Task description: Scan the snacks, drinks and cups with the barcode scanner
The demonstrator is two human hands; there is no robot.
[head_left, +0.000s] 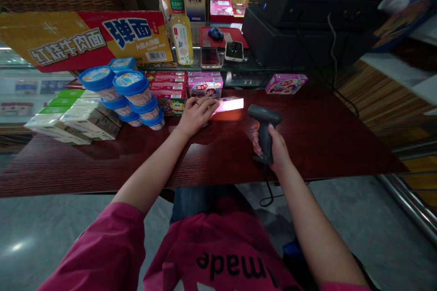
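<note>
Nearest the camera: magenta shirt (201,241), "made" lettering upside down, below the scanner (265,134). Right hand (279,149) closed round the scanner's handle, head facing left; scanner's cable (267,199) hangs past the table edge. Left hand (196,116) left of the scanner, palm down, fingers over the left end of a brightly lit pink-white pack (232,104); can't tell if they pinch it, undersides hidden. Pack sits just left of the scanner's head, apart from it; print washed out. Dark red-brown table (327,145) under the scanner.

Beyond and left of the scanner: pink-purple boxes (205,82), then red-green boxes (170,82) beside them. Farther left: stacked blue-lidded cups (131,81), then green-and-white cartons (97,120). Behind and right of the scanner: one pink box (286,84). Far back left of the scanner: yellow drink bottle (183,36), big red-yellow carton (82,41) beside it.
</note>
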